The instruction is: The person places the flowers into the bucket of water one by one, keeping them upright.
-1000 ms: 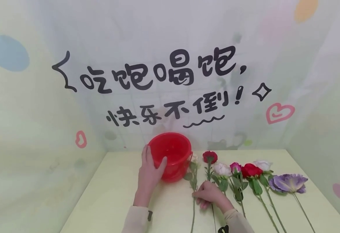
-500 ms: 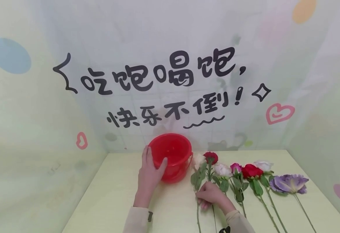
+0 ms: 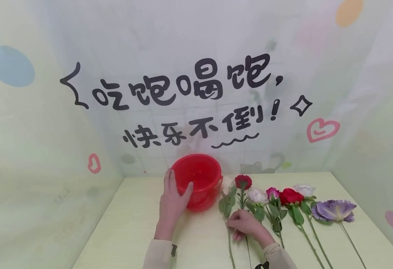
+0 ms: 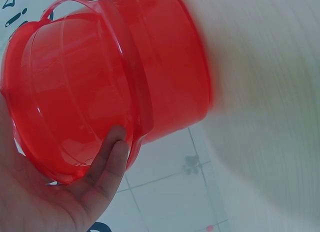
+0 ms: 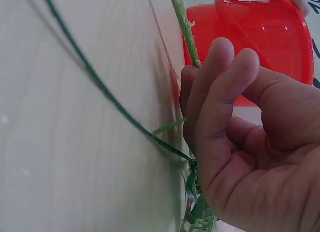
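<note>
On the pale table stands a red bucket (image 3: 200, 198), with a thin handle at its rim. My left hand (image 3: 173, 203) holds the bucket's near left rim, thumb and fingers spread across it; in the left wrist view, two fingers (image 4: 107, 167) lie over the rim. Right of the bucket, my right hand (image 3: 245, 224) pinches the stem of a white rose (image 3: 228, 185) between thumb and forefinger. The rose's head is partly hidden beside the bucket. Just right of that stem lies a red carnation (image 3: 243, 182), its thin stem passing under my right hand.
Farther right, several flowers lie in a row: a pale pink rose (image 3: 257, 195), a magenta one (image 3: 272, 193), a red rose (image 3: 291, 196), a white rose (image 3: 304, 190) and a purple flower (image 3: 334, 211). A printed curtain (image 3: 196, 37) rises behind the table (image 3: 126, 224).
Over the last second, the white rose has shifted slightly right and its head shows more beside the bucket. My right hand moved a little right with it. The left hand stays on the bucket.
</note>
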A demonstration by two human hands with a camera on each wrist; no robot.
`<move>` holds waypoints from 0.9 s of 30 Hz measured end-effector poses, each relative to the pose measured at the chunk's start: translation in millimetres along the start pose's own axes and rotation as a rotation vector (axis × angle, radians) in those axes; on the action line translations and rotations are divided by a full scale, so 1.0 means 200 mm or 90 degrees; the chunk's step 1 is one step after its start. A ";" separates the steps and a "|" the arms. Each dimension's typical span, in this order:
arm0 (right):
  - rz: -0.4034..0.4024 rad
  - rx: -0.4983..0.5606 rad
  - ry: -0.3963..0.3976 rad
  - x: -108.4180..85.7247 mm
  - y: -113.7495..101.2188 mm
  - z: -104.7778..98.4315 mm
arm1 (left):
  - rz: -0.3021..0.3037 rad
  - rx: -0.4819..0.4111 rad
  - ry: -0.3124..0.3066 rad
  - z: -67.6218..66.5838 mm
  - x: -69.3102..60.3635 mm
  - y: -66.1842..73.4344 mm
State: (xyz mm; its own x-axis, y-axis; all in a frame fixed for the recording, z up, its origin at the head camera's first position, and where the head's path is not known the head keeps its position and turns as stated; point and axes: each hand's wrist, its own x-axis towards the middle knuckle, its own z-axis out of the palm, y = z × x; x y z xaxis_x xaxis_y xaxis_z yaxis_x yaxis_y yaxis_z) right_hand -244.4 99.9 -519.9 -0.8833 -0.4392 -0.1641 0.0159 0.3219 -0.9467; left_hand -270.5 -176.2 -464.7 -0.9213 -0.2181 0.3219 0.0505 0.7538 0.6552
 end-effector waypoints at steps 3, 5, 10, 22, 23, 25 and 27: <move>-0.004 0.013 -0.003 0.01 0.01 0.00 | 0.001 -0.002 0.002 0.00 0.00 0.00; -0.005 0.026 -0.002 0.01 0.01 -0.01 | -0.002 -0.008 0.003 -0.01 0.00 0.00; -0.011 0.054 0.013 0.00 -0.02 -0.04 | -0.013 -0.023 0.001 -0.01 0.00 0.00; -0.048 0.035 0.092 -0.03 -0.18 -0.21 | -0.020 -0.028 -0.003 0.00 -0.02 0.00; -0.052 0.028 0.103 -0.03 -0.20 -0.23 | -0.021 -0.029 -0.002 0.00 -0.02 0.00; -0.058 0.025 0.123 -0.04 -0.24 -0.27 | -0.021 -0.031 -0.002 0.00 -0.01 0.00; -0.066 0.033 0.139 -0.04 -0.29 -0.31 | -0.021 -0.030 -0.001 0.00 -0.01 0.01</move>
State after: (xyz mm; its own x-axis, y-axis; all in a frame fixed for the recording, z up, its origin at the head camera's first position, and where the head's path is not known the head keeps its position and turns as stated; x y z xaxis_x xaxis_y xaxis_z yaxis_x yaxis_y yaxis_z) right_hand -267.1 137.3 -445.8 -0.9617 -0.2740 -0.0065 -0.0612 0.2379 -0.9694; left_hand -268.5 -174.9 -463.8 -0.9233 -0.2414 0.2987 0.0381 0.7164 0.6966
